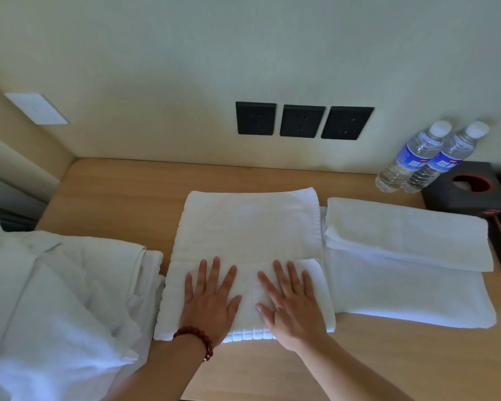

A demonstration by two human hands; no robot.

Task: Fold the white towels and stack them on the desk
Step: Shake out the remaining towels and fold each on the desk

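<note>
White folded towel (248, 250) at frame center: soft, limp, light. Left hand (207, 302) and right hand (291, 305) press flat, fingers spread. Grab near-edge corners.

Two water bottles (425, 157) stand far right beside a dark tissue box (472, 188); three black wall sockets (302, 120) behind.

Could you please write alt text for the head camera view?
Both hands, left hand and right hand, press flat on a folded white towel on a wooden desk, with folded towels right and unfolded towels left.
</note>
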